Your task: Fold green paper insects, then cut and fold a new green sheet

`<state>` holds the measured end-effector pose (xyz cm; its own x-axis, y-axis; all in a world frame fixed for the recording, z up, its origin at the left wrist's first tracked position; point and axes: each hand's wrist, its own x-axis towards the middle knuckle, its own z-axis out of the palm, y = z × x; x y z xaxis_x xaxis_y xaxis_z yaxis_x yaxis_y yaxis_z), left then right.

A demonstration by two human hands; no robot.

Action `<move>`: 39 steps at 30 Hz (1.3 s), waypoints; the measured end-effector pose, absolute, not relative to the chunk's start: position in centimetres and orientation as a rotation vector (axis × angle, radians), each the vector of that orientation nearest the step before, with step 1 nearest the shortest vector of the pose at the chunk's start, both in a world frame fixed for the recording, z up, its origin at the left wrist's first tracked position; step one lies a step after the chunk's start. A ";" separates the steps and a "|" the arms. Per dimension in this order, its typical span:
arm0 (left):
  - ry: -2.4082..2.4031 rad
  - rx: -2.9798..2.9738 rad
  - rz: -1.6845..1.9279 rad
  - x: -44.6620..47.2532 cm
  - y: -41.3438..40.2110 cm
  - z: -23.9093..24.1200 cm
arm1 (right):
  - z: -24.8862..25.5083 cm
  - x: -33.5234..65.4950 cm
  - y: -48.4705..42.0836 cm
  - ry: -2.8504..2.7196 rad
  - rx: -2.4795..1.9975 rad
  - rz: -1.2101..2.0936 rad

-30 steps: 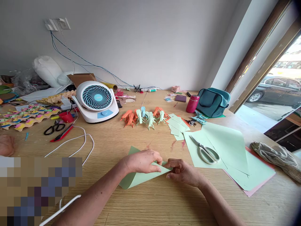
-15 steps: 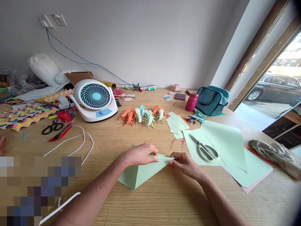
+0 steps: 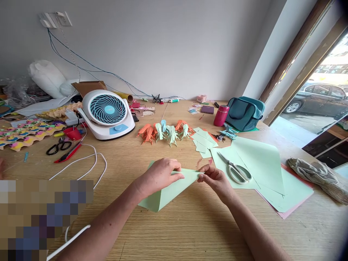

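A light green sheet of paper, folded over on itself, lies on the wooden table in front of me. My left hand rests on top of it with the fingers pressed down along the folded edge. My right hand pinches the paper's right tip between thumb and fingers. Both hands grip the same sheet.
Scissors lie on larger green sheets to the right. Folded paper figures and cut squares sit behind. A white fan, black scissors, a white cable, a red bottle, a teal bag.
The folded paper's right tip has been drawn up and to the right, and both hands have shifted slightly away from me with it. The fold looks tighter.
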<state>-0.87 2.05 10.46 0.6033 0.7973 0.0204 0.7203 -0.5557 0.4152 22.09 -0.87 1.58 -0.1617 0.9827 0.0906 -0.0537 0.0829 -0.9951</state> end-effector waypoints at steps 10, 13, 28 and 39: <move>1.249 2.631 0.492 -0.1 -0.1 11.1 | 1.1 22.3 -1.2 -1.176 -0.894 1.421; 1.229 2.671 0.532 0.0 -0.5 11.2 | 1.1 22.2 -1.3 -1.093 -0.817 1.487; 1.204 2.695 0.664 0.6 -1.6 11.0 | 1.1 22.0 -1.6 -0.938 -0.717 1.494; 1.168 2.732 0.721 0.7 -2.1 11.1 | 1.8 21.9 -1.7 -0.891 -0.732 1.480</move>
